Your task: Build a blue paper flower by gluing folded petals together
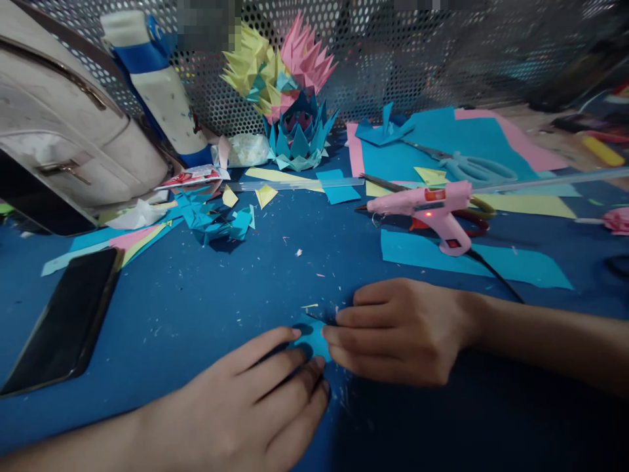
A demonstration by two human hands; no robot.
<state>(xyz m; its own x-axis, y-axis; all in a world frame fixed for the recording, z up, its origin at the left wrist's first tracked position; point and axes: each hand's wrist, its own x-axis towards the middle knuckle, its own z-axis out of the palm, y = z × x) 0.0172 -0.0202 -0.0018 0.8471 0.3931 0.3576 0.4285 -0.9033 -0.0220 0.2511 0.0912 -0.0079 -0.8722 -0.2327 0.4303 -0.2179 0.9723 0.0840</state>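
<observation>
A small piece of blue paper [314, 341] lies on the dark blue table in front of me, partly covered by fingers. From the lower left, my left hand [265, 393] holds it against the table, thumb on one edge and curled fingertips on the near edge. My right hand [398, 331] is closed at the paper's right side, its fingertips pinching that edge. Beyond my right hand rests a pink glue gun [432, 206] with a lit red light. Its clear glue stick sticks out to the right.
Behind the glue gun are light blue scissors [476, 167] on blue and pink sheets. Folded paper flowers [299, 134] stand at the back by a perforated metal panel. At left are a black phone [63, 321], blue folded pieces [211, 219], a bottle [157, 85] and a white bag [63, 111].
</observation>
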